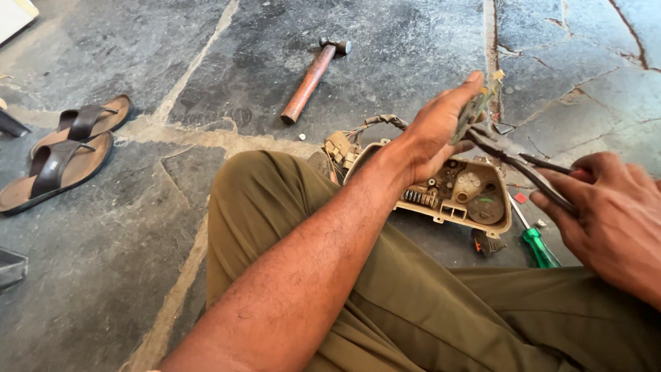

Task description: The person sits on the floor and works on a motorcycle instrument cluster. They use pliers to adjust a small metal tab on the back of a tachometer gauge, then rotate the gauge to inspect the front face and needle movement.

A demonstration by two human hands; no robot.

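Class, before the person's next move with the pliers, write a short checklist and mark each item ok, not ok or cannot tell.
1. Left hand grips the small green part: ok.
2. Right hand holds the pliers: ok.
3. Pliers tips on the part: cannot tell.
4. Open housing lies on the stone floor: ok.
5. Green screwdriver near the right hand: ok.
6. Hammer away from both hands: ok.

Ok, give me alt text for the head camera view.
A left hand holds a small green part while the right hand grips pliers on it, above a beige instrument housing on a stone floor. A hammer and sandals lie nearby.
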